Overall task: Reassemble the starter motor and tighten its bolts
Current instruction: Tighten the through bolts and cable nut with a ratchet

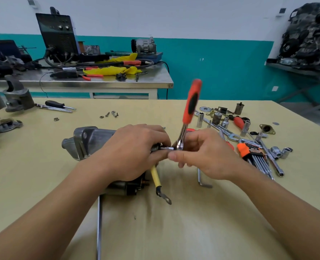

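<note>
Gripped under the left hand (pixel 134 152), the starter motor (pixel 88 141) is pinned to the bench (pixel 174 231), with the fingers curled over its right end. The head of the ratchet (pixel 192 102) is pinched by the fingers of the right hand (pixel 202 156). Its orange handle stands upward, blurred, and its drive is seated on a bolt (pixel 165 148) at the motor's end face. Whether the bolt is fully run down cannot be told.

Toward the far left corner a loose cast housing (pixel 18 98) is noted, with a screwdriver (pixel 56 105) just beside it. A few screws (pixel 110 114) lie near the far edge. The motor lies on its side at the middle of the bench, nose casting to the left. A yellow cable (pixel 155 177) with a ring terminal (pixel 166 199) trails from it toward the near edge. An L-shaped hex key (pixel 200 179) lies below the right hand. Sockets (pixel 200 119) and a hex key set (pixel 253 152) are scattered toward the right edge.

The motor is judged heavy and rigid, its rounded body liable to roll under wrench load. It is best held across the body or against the flat nose casting, as is being done. The cable is judged soft and unfit as a hold, and the terminal studs should not be loaded. The ratchet is judged likely to slip off a small bolt head unless its head is steadied.
</note>
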Available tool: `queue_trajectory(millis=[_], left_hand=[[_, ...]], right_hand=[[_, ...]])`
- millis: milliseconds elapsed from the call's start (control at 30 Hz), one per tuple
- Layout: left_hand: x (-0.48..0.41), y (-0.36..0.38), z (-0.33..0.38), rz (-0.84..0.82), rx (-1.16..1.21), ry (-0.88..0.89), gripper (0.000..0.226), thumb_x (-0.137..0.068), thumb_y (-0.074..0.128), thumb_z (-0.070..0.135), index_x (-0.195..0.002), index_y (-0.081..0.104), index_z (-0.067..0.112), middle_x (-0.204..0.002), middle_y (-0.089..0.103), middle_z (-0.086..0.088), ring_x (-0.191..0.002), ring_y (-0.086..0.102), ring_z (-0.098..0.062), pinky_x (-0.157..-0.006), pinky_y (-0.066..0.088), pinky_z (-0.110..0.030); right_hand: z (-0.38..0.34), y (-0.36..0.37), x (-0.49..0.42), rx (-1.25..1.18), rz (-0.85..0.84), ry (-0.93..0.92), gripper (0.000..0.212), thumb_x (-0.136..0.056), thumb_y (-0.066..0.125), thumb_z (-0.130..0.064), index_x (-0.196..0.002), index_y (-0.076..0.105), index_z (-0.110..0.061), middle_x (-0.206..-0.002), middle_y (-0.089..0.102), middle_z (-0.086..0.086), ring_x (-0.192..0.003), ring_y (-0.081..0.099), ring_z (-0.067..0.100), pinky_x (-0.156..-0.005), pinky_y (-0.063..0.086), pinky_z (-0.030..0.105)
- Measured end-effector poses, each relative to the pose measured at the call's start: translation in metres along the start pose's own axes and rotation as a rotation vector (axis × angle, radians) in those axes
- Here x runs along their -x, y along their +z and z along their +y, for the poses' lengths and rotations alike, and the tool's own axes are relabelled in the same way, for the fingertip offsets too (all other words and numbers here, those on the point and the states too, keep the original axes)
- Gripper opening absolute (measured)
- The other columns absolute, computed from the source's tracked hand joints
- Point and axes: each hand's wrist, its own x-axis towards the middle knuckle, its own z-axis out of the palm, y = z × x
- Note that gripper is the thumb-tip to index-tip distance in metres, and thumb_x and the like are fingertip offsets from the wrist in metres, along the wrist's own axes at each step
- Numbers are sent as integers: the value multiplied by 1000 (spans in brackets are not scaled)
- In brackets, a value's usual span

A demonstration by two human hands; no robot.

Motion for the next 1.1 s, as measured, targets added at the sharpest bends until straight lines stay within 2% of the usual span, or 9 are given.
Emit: queue_trajectory(millis=[133, 233, 333, 533, 600, 833, 900, 1033, 1100], left_hand=[[0, 0, 0, -3, -13, -9, 43, -93, 39, 56, -112, 69, 32, -110, 62, 17, -97, 57, -7, -81, 50, -40], [1, 0, -1, 5, 9, -18, 36, -93, 45, 55, -109, 68, 33, -110, 61, 17, -91, 55, -5, -77, 49, -35], [0, 0, -2, 13, 17, -9, 27, -94, 53, 51, -108, 67, 34, -111, 61, 17, -92, 55, -6, -78, 48, -36], [1, -1, -3, 11, 36, -4, 30, -96, 50, 49, -109, 70, 30, -110, 62, 15, -95, 58, -9, -78, 50, -39], [0, 0, -3, 17, 36, -4, 30, -97, 51, 48, -108, 71, 29, -111, 63, 14, -94, 59, -9, -79, 50, -40], [0, 1, -2, 23, -1, -9, 26, -96, 54, 48, -107, 71, 30, -112, 62, 18, -93, 56, -6, -79, 49, -38], [0, 1, -2, 22, 12, -1, 27, -97, 53, 48, -107, 71, 31, -110, 62, 17, -94, 56, -7, -79, 50, -39], [1, 1, -2, 11, 2, 24, 31, -99, 48, 46, -106, 71, 27, -103, 61, 18, -92, 56, -8, -76, 50, -39], [0, 2, -2, 20, -7, 23, 30, -99, 49, 45, -104, 72, 26, -97, 59, 21, -88, 55, -6, -74, 48, -37]], right_hand=[[1, -2, 1, 96, 57, -145, 16, -73, 84, -38, -83, 76, -27, -74, 74, -6, -66, 68, 3, -62, 49, 13], [-3, 7, -2, -260, -33, 292, 47, -69, 73, -58, -80, 72, -13, -64, 69, 2, -51, 61, 12, -50, 46, 24], [-1, 14, -3, -457, -106, 529, 46, -72, 70, -60, -68, 71, -14, -58, 62, 3, -45, 53, 12, -42, 42, 20], [6, -1, -1, 118, 47, -253, 16, -74, 82, -36, -89, 77, -33, -83, 76, -10, -76, 70, 9, -65, 51, 15], [7, -2, -2, 157, 64, -285, 23, -72, 85, -33, -94, 78, -29, -83, 75, -12, -75, 69, 11, -65, 51, 15], [-2, 17, -5, -529, -84, 557, 39, -76, 73, -55, -73, 71, -16, -59, 60, 1, -45, 50, 10, -42, 39, 19], [-2, 16, -4, -510, -68, 480, 37, -71, 74, -55, -71, 72, -18, -58, 60, 0, -46, 50, 10, -43, 40, 20], [-1, 5, -1, 52, 42, -135, 13, -78, 73, -46, -80, 75, -33, -68, 70, -9, -60, 63, 10, -55, 51, 24], [3, 0, 0, 186, 46, -271, 7, -82, 76, -37, -87, 73, -40, -76, 73, -14, -64, 65, 11, -58, 53, 23]])
